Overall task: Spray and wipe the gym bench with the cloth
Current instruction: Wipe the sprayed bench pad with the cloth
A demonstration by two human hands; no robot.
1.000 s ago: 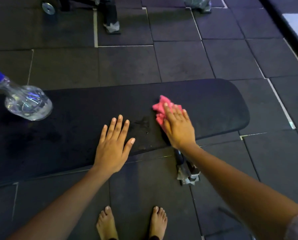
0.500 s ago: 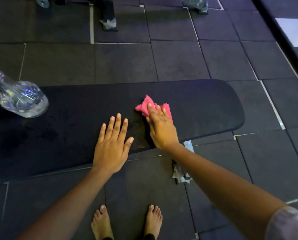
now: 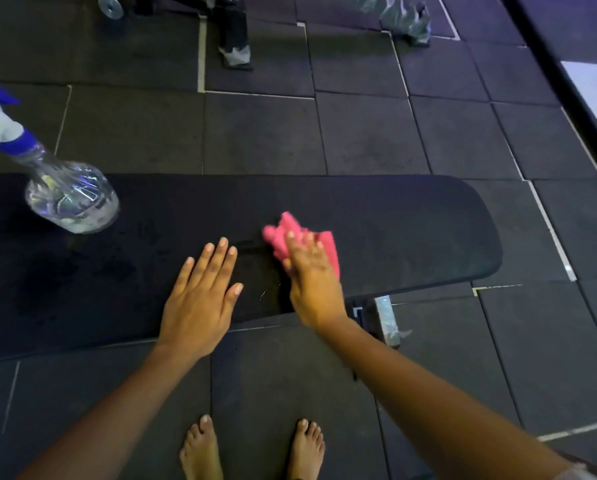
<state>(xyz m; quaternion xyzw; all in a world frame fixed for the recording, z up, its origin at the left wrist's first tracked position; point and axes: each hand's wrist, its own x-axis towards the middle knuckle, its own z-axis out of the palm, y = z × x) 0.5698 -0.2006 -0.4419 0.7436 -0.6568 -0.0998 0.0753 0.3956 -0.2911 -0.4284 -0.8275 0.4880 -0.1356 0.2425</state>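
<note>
A long black padded gym bench [image 3: 411, 230] runs across the view from the left edge to a rounded right end. My right hand [image 3: 311, 282] presses flat on a pink cloth [image 3: 290, 233] near the bench's middle. My left hand [image 3: 200, 299] lies flat with fingers spread on the bench's near edge, just left of the cloth, holding nothing. A clear spray bottle [image 3: 70, 197] with a blue collar and white trigger head stands on the bench at the left. Dark damp patches show on the pad left of my hands.
Dark rubber floor tiles [image 3: 262, 133] surround the bench. A metal bench leg [image 3: 385, 320] shows under its near edge. My bare feet [image 3: 252, 448] stand in front. Equipment legs [image 3: 236, 46] and a wrapped object [image 3: 406, 15] stand at the back; a dark rail [image 3: 567, 81] crosses the right.
My right hand has slid the pink cloth leftward along the bench, closer to my left hand. The left hand and the bottle have stayed in place.
</note>
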